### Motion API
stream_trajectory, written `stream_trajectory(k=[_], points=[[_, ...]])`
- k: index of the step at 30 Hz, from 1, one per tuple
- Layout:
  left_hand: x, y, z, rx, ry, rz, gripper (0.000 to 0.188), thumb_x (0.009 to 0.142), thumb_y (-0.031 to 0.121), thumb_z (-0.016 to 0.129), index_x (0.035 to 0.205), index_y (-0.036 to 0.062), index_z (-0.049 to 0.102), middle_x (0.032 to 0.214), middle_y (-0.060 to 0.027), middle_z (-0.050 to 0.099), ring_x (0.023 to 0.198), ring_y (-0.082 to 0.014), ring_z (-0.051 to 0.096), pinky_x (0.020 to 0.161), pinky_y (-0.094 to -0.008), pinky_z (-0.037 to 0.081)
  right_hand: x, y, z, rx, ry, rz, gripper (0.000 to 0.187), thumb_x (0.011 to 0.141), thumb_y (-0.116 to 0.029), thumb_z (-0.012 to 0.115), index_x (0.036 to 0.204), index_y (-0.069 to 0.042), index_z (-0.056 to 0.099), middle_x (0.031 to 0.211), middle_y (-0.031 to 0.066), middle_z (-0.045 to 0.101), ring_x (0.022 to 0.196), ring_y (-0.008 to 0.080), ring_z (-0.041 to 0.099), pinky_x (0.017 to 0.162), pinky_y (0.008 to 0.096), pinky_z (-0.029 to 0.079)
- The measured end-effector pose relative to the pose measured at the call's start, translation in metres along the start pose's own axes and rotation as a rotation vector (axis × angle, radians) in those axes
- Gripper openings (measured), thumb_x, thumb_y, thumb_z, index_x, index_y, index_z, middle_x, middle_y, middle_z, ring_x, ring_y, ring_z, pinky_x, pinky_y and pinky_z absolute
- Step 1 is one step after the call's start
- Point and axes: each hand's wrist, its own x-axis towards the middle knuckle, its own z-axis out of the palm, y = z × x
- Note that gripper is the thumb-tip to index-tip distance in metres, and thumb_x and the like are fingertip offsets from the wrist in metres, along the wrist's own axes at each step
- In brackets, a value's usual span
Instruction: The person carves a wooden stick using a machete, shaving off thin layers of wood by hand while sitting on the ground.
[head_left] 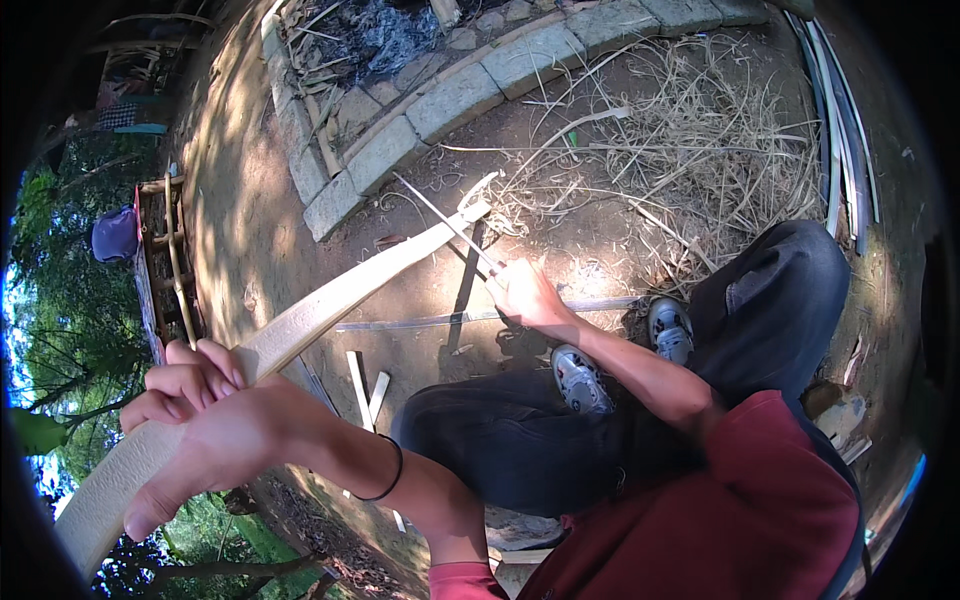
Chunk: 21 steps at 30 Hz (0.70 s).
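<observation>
A long pale strip of wood or bamboo point(335, 305) slants from the lower left up toward the middle. My left hand point(225, 420) is closed around its near part, thumb on one side and fingers over the other. In my right hand point(532, 297) is a knife point(440, 213) with a long thin blade, its handle mostly covered by my fingers. The blade lies across the strip close to its far end. There a thin curled shaving point(484, 188) stands up from the strip.
Loose shavings point(700, 150) heap on the ground at the far right, beside a curved stone border point(455, 103) around ash point(385, 40). Long strips point(838, 130) lie at the right edge. Short cut pieces point(360, 390) lie near my knee. A purple cap point(115, 235) hangs on a wooden frame point(178, 250).
</observation>
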Motion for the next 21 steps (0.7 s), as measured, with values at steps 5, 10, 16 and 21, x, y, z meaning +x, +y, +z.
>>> stream_trajectory(k=[5,10,16,21], points=[[0.002,0.006,-0.005,0.009,-0.009,-0.004,0.078,0.078,0.087,0.005,0.069,0.0118,0.021,0.055,-0.0006,0.018,0.05,-0.0127,0.016,0.038,-0.0238,0.014,-0.013,-0.033,0.011,0.078,0.104,-0.144,0.017,0.085,-0.018,0.058,0.082,-0.001,0.059,0.074,0.0194,0.056,0.068,0.0397,0.055,0.061,0.0452,0.047],[-0.004,0.008,0.004,-0.009,0.002,-0.036,0.079,0.076,0.088,0.005,0.069,0.0111,0.023,0.054,-0.0014,0.019,0.049,-0.0142,0.018,0.038,-0.0245,0.015,0.007,0.089,0.026,-0.207,0.152,0.223,0.025,0.088,-0.022,0.054,0.081,0.0,0.062,0.071,0.0255,0.06,0.065,0.0407,0.06,0.057,0.0474,0.049],[0.0,0.005,0.003,-0.029,0.008,-0.031,0.08,0.075,0.09,0.006,0.068,0.0116,0.023,0.054,-0.0009,0.018,0.05,-0.0141,0.018,0.038,-0.0248,0.014,-0.009,-0.012,0.007,-0.039,0.155,-0.184,0.026,0.087,-0.022,0.058,0.078,0.002,0.061,0.069,0.022,0.06,0.064,0.0389,0.059,0.058,0.0457,0.046],[-0.002,0.012,0.007,0.012,0.009,-0.039,0.081,0.074,0.09,0.004,0.068,0.0113,0.022,0.054,-0.0009,0.018,0.05,-0.0143,0.018,0.038,-0.0244,0.015,-0.017,0.054,0.029,-0.125,0.248,0.093,0.026,0.087,-0.025,0.06,0.082,0.0,0.061,0.072,0.0212,0.062,0.07,0.0408,0.062,0.062,0.0477,0.048]])
